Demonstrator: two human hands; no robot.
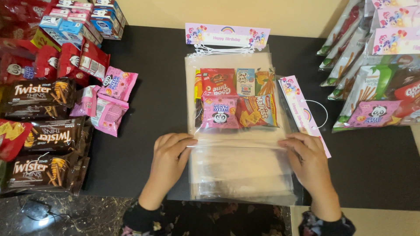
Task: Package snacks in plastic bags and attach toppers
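Black tabletop (148,144) underneath everything, reaching from the cream wall down to the near edge. Along the left side, brown wafer-stick packs (39,135) stacked beside red snack bags (26,61), blue-and-white drink cartons (83,19) and loose pink biscuit packets (109,98). On the right, filled party bags (372,83) laid overlapping, each under a pink header card. In the middle, a stack of clear cellophane bags (243,170); on top, one clear bag with snacks (236,102) inside: red, pink and orange packets plus a small carton, all bunched in the far half. Just right of it, a pink header card with string loop (302,109), lying slanted. Left hand (168,159) pressed flat on the bag's left edge, fingers together. Right hand (310,159) likewise flat on the right edge, fingers together, gripping nothing visibly.
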